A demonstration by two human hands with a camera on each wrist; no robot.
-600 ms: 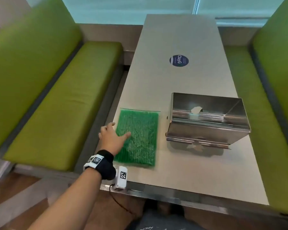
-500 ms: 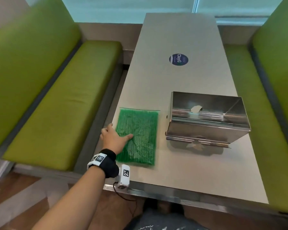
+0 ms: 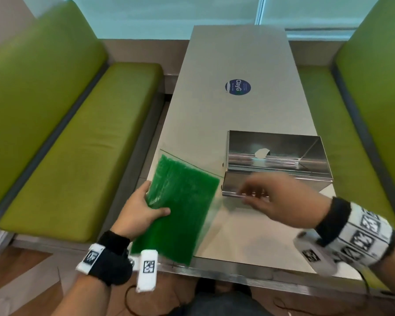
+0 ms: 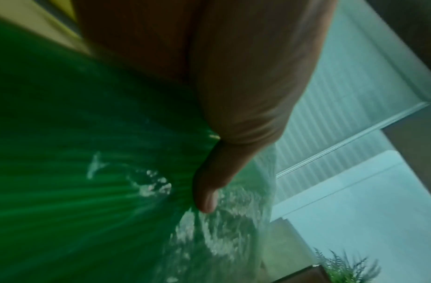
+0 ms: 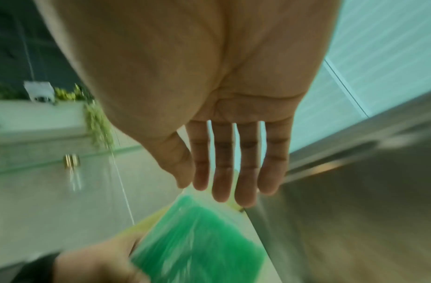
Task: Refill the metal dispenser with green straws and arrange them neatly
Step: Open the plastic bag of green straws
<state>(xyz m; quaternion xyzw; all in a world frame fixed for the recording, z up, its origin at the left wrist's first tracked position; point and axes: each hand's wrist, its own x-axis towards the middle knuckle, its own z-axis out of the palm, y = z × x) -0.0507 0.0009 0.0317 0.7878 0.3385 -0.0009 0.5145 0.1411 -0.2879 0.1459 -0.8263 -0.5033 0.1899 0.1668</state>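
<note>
Long stainless table (image 3: 242, 53) between two green upholstered benches (image 3: 78, 142), running away toward a frosted window. Round blue "ClayG" sticker (image 3: 237, 87) near mid-table.

Metal straw dispenser (image 3: 276, 160) on the right half of the table, open at the top, long axis across the table, lower front lip facing the near edge.

Clear plastic bag of green straws (image 3: 180, 210) lifted and tilted just left of the dispenser, near end hanging over the table's near edge, far end raised. Long axis from near-left to far-right; straws inside lying along it, judging by the streaks in the left wrist view (image 4: 88, 172), though blurred there. Empty clear flap of the bag at the far end, reaching toward the dispenser's left corner.

Left hand (image 3: 141, 213) gripping the bag's left edge, thumb (image 4: 207, 191) pressed on top, fingers apparently curled beneath and hidden.

Right hand (image 3: 281, 197) blurred in front of the dispenser's lower lip, holding nothing; fingers (image 5: 246, 168) straight and close together in the right wrist view, tips just beside the bag's far corner (image 5: 204, 235).
</note>
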